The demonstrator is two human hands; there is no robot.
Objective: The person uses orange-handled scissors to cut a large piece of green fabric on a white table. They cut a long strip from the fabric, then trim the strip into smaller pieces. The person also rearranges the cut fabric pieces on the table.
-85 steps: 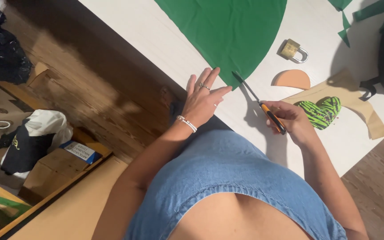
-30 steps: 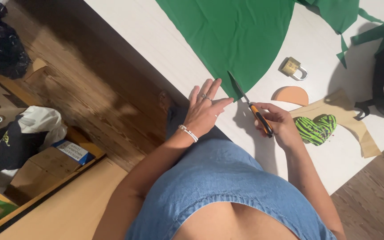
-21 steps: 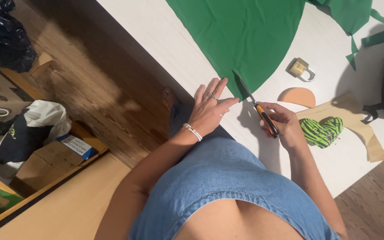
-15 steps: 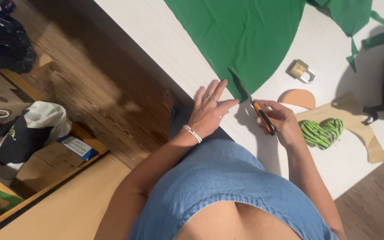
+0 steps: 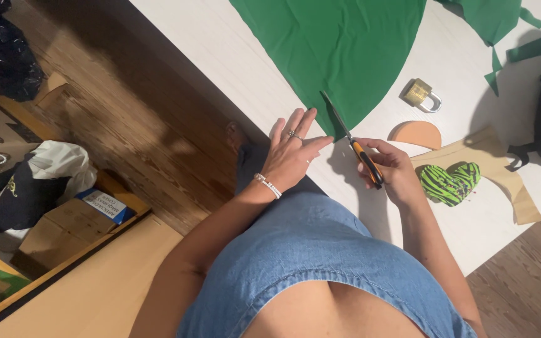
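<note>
The left hand [image 5: 292, 156] lies flat and spread on the white table [image 5: 233, 56], fingertips at the near edge of the green fabric [image 5: 339, 50], apparently to keep it from sliding. The right hand [image 5: 389, 169] is clenched around the orange-handled scissors [image 5: 352, 141], whose blades reach the fabric's curved edge. To the right lie a padlock [image 5: 419, 95], a tan half-disc [image 5: 416, 133] and a striped green heart [image 5: 449, 183].

White worktable [image 5: 233, 50] before me, running diagonally. Dark wood plank floor [image 5: 126, 119] to my left, lighter boards [image 5: 527, 281] at right. Cardboard boxes [image 5: 64, 231] and black bag [image 5: 1, 56] on floor. Pale wooden panel [image 5: 95, 294] beside me. Strong light overhead, hard shadows.
</note>
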